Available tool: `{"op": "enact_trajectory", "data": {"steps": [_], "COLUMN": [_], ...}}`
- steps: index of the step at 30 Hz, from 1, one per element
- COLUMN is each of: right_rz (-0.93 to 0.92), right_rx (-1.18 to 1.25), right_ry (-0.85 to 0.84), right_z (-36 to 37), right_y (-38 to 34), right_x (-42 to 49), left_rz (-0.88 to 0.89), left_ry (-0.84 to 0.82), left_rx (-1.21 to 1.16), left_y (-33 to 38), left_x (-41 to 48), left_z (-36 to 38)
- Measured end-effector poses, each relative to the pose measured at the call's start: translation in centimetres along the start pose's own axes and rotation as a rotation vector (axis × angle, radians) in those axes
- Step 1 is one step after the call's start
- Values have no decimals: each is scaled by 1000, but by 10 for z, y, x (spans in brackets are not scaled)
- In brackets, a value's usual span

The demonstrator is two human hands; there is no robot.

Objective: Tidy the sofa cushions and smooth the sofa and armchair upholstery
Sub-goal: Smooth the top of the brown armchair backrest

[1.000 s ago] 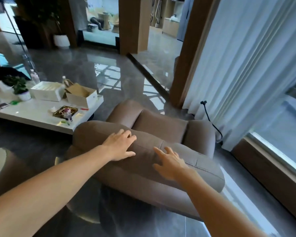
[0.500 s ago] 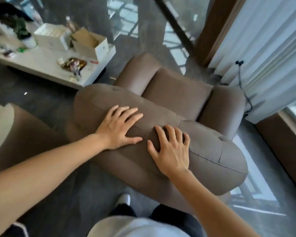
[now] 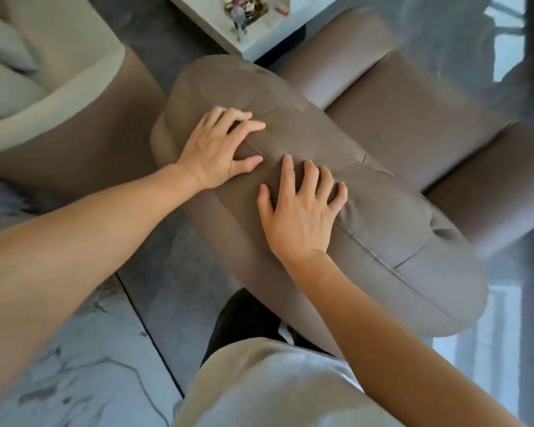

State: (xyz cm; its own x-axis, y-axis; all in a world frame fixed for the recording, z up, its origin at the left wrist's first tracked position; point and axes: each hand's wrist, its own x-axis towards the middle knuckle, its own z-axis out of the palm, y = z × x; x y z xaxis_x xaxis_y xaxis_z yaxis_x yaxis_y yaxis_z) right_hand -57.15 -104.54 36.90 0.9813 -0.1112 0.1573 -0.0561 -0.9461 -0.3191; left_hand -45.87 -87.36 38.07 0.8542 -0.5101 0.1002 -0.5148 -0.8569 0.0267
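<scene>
1. My left hand (image 3: pixel 219 149) lies palm-down on the top of the armchair's backrest (image 3: pixel 290 186), its fingers (image 3: pixel 244 126) spread and slightly curled so the tips dig into the brown fabric; it grips nothing, it only presses.
2. My right hand (image 3: pixel 299 211) sits just beside it, nearer my body and toward the chair's far end, also flat and splayed, holding nothing. The two thumbs are close but apart.
3. I judge I keep both hands flat and side by side because the padding here is thick and rounded: broad palms push creases out along the stitched seam (image 3: pixel 364 241) better than fingertips alone.
4. I am standing behind the armchair, leaning over its back, so the backrest runs diagonally under my forearms and the seat cushion (image 3: pixel 392 118) and the two padded arms lie beyond it.
5. The backrest cover looks fairly smooth already, with small puckers around my fingers and a dimple near the right end.
6. To my left is the sofa (image 3: pixel 59 87), beige with pale cushions (image 3: pixel 3 57) on it; from here I cannot tell how tidy they are.
7. Past the chair stands the white bench (image 3: pixel 253 41) with a small tray of trinkets, well clear of my work.
8. My guess: sweeping outward toward each end comes next.
</scene>
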Motion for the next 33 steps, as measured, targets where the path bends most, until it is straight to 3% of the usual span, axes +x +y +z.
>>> {"op": "enact_trajectory", "data": {"steps": [3,11,21,26,33], "right_rz": [-58,-211,-406,-554,-693], "right_rx": [8,-38,-57,-17,5], "right_ry": [-18,-29,-170,-221,-228], "right_z": [-13,-43,-84,-110,-158], "right_y": [31,118,257,340,468], "right_x": [-13,-71,-165,-167,-108], "left_rz": [-123,-239,-527,-647,-797], "left_ry": [20,119,35,72,132], "left_rx": [-18,-42,-80,-61,-67], "left_y": [39,145,334,425,546], "left_x": [-15,-63,-136,-127,-44], "left_z": [-4,12,26,35,36]}}
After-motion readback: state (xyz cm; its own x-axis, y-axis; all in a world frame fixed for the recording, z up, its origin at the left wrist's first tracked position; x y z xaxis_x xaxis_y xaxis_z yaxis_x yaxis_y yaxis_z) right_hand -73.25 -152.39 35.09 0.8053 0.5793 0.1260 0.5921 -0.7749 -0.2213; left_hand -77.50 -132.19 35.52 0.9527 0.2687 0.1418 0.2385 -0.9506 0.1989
